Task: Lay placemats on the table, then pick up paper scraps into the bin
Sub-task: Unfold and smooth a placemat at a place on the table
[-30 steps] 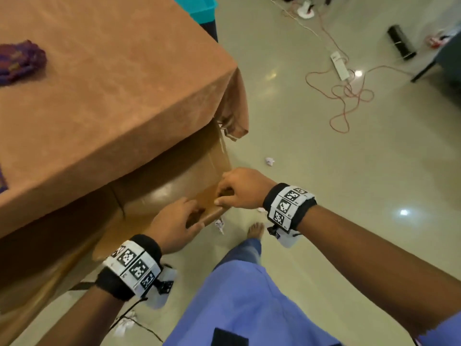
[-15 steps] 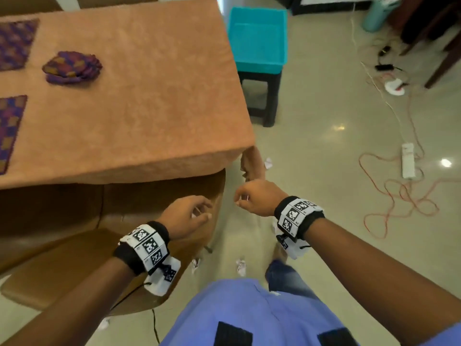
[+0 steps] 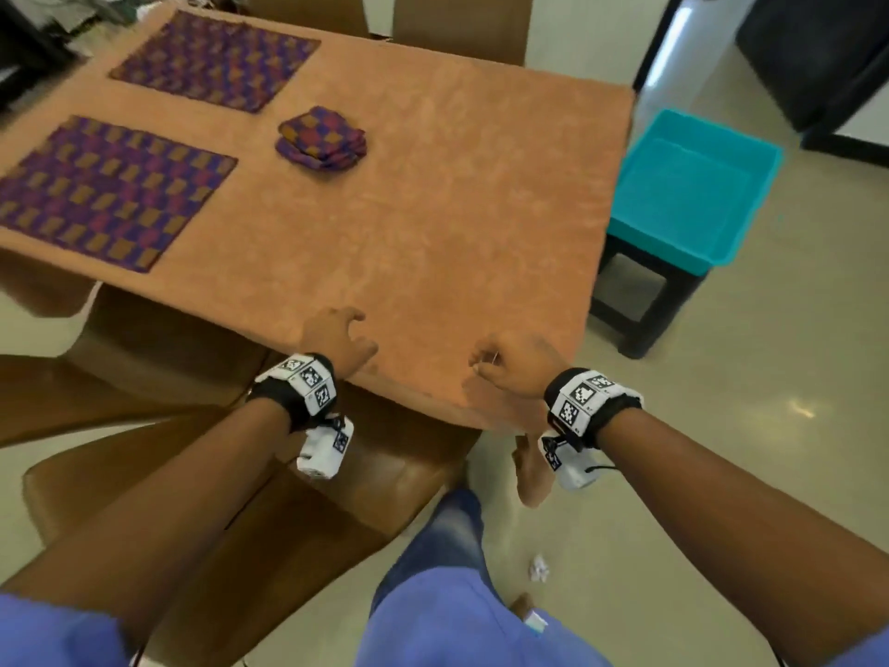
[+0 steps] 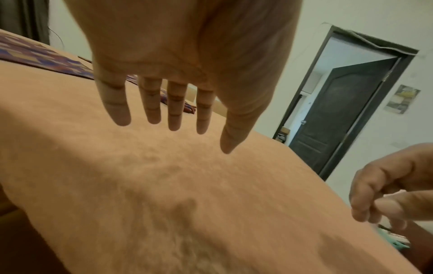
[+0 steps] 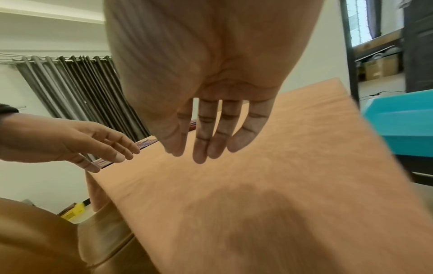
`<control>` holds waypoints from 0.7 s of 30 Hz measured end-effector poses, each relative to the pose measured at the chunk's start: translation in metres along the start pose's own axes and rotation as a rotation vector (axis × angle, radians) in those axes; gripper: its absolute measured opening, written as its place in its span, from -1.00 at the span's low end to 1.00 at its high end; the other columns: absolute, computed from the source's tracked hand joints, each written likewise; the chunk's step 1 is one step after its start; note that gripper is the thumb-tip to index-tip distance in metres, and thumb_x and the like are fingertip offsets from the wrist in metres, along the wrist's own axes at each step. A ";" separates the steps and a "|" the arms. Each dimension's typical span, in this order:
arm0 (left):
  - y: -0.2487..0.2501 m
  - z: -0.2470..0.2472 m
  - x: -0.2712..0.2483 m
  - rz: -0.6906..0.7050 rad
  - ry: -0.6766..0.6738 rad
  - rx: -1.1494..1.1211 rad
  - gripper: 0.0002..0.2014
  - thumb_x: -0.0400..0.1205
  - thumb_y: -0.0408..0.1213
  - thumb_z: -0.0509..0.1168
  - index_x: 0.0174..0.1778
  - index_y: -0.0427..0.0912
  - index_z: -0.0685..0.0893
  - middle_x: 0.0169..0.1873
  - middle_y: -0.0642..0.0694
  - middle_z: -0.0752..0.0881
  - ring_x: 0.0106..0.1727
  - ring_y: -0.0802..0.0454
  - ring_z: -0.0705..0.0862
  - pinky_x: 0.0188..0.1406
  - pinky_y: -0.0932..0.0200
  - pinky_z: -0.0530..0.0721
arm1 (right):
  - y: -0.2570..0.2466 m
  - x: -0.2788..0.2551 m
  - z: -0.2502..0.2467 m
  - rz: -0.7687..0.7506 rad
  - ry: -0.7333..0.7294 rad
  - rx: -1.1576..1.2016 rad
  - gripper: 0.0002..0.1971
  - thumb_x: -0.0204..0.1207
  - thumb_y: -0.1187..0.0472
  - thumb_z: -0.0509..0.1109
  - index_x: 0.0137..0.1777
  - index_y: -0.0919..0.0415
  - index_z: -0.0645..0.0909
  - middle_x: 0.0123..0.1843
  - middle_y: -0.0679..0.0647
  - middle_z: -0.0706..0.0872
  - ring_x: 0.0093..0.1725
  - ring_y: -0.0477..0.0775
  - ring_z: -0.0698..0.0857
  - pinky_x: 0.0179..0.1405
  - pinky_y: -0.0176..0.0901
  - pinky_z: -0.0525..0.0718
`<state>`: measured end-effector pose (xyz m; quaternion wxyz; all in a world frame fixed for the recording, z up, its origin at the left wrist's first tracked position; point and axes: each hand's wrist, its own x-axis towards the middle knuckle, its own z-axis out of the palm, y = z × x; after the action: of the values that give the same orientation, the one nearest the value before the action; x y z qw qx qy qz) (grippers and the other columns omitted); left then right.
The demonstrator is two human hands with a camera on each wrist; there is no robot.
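Two purple-and-orange checked placemats (image 3: 113, 190) (image 3: 216, 60) lie flat on the left of the brown-clothed table (image 3: 433, 223). Beside them sits a folded stack of placemats (image 3: 321, 139). My left hand (image 3: 339, 337) hovers over the near table edge with its fingers (image 4: 174, 115) spread and straight, holding nothing. My right hand (image 3: 502, 365) hangs a little to the right of it, its fingers (image 5: 203, 146) relaxed and empty. To the right of the table stands the teal bin (image 3: 692, 185). One crumpled paper scrap (image 3: 539, 568) lies on the floor by my legs.
The bin rests on a black stool (image 3: 644, 305). A brown chair (image 3: 336, 503) is tucked under the near table edge, below my hands, and more chair backs (image 3: 462, 26) stand at the far side. A dark door (image 4: 346, 115) lies beyond the table.
Both hands have let go of the chair below the table and risen above the table's near edge. My view has lifted from the floor to the tabletop.
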<state>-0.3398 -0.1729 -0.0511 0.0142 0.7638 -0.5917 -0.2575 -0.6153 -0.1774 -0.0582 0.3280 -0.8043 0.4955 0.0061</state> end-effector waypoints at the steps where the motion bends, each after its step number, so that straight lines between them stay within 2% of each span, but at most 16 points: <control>1: -0.006 -0.009 0.022 -0.040 -0.008 0.038 -0.43 0.52 0.00 0.40 0.45 0.00 0.47 0.47 -0.20 0.46 0.43 -0.27 0.48 0.36 -0.17 0.53 | -0.003 0.029 -0.010 -0.025 -0.027 -0.007 -0.83 0.59 0.11 0.32 0.10 0.06 0.69 0.02 -0.01 0.75 -0.06 0.02 0.67 -0.17 -0.20 0.46; 5: -0.022 -0.040 0.106 -0.122 -0.060 0.171 -0.27 0.45 0.13 0.41 0.53 0.02 0.36 0.51 -0.19 0.41 0.43 -0.30 0.47 0.36 -0.22 0.54 | -0.016 0.144 -0.046 -0.076 -0.017 -0.014 -0.80 0.56 0.20 0.32 0.12 0.12 0.71 0.04 0.01 0.75 -0.01 0.06 0.69 -0.17 -0.24 0.41; 7: -0.034 -0.054 0.148 -0.165 -0.067 0.187 -0.19 0.39 0.19 0.43 0.54 0.02 0.35 0.49 -0.19 0.44 0.44 -0.28 0.47 0.37 -0.20 0.52 | -0.027 0.214 -0.061 -0.090 0.048 0.006 -0.75 0.49 0.10 0.32 0.12 0.05 0.72 0.09 0.02 0.76 0.03 0.08 0.70 -0.09 -0.19 0.49; 8: -0.031 -0.056 0.156 -0.163 -0.070 0.190 -0.15 0.35 0.22 0.44 0.54 0.01 0.34 0.48 -0.19 0.44 0.44 -0.27 0.46 0.38 -0.19 0.50 | -0.028 0.232 -0.067 -0.100 0.075 0.010 -0.70 0.44 0.04 0.32 0.14 0.04 0.72 0.11 0.02 0.75 0.06 0.09 0.69 -0.05 -0.17 0.52; 11: -0.041 -0.073 0.207 -0.198 -0.066 0.177 -0.10 0.30 0.17 0.50 0.54 0.00 0.33 0.47 -0.19 0.42 0.44 -0.29 0.44 0.40 -0.20 0.48 | -0.045 0.337 -0.086 -0.155 0.154 -0.014 -0.69 0.47 0.11 0.37 0.22 0.03 0.68 0.25 0.05 0.71 0.21 0.14 0.66 0.13 -0.11 0.52; 13: -0.044 -0.077 0.222 -0.227 -0.057 0.124 -0.10 0.24 0.10 0.54 0.50 0.05 0.35 0.47 -0.14 0.39 0.44 -0.31 0.41 0.36 -0.25 0.51 | -0.054 0.386 -0.096 -0.175 0.229 -0.027 -0.67 0.50 0.16 0.37 0.27 0.05 0.66 0.31 0.10 0.68 0.27 0.17 0.63 0.22 -0.07 0.52; 15: -0.048 -0.075 0.234 -0.247 -0.060 0.065 -0.13 0.21 0.02 0.55 0.47 0.08 0.39 0.47 -0.11 0.36 0.44 -0.30 0.38 0.33 -0.24 0.55 | -0.066 0.431 -0.105 -0.212 0.270 -0.014 -0.61 0.48 0.11 0.36 0.31 0.09 0.65 0.32 0.14 0.68 0.30 0.21 0.63 0.28 -0.05 0.52; 18: -0.053 -0.068 0.240 -0.229 -0.050 0.043 -0.11 0.21 0.00 0.61 0.47 0.06 0.42 0.42 -0.11 0.38 0.39 -0.31 0.39 0.35 -0.14 0.55 | -0.078 0.479 -0.105 -0.231 0.215 -0.075 -0.50 0.47 0.04 0.39 0.42 0.13 0.58 0.44 0.14 0.61 0.43 0.18 0.56 0.43 -0.05 0.46; 20: -0.054 -0.067 0.242 -0.227 -0.044 0.032 -0.08 0.19 0.01 0.64 0.49 0.05 0.41 0.41 -0.11 0.39 0.39 -0.33 0.37 0.37 -0.15 0.51 | -0.083 0.500 -0.099 -0.254 0.169 -0.178 -0.41 0.43 -0.04 0.42 0.46 0.14 0.56 0.50 0.17 0.56 0.50 0.18 0.50 0.51 0.04 0.43; 21: -0.055 -0.066 0.244 -0.230 -0.045 0.025 -0.07 0.19 0.01 0.65 0.49 0.04 0.41 0.40 -0.11 0.39 0.39 -0.33 0.36 0.38 -0.19 0.51 | -0.084 0.505 -0.095 -0.257 0.152 -0.226 -0.38 0.40 -0.10 0.40 0.45 0.12 0.57 0.50 0.17 0.57 0.49 0.20 0.52 0.49 0.12 0.46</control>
<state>-0.2229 -0.3974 -0.1032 -0.0383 0.8206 -0.5036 -0.2674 -0.3204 -0.6039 -0.1091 0.1951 -0.8909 0.4082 -0.0410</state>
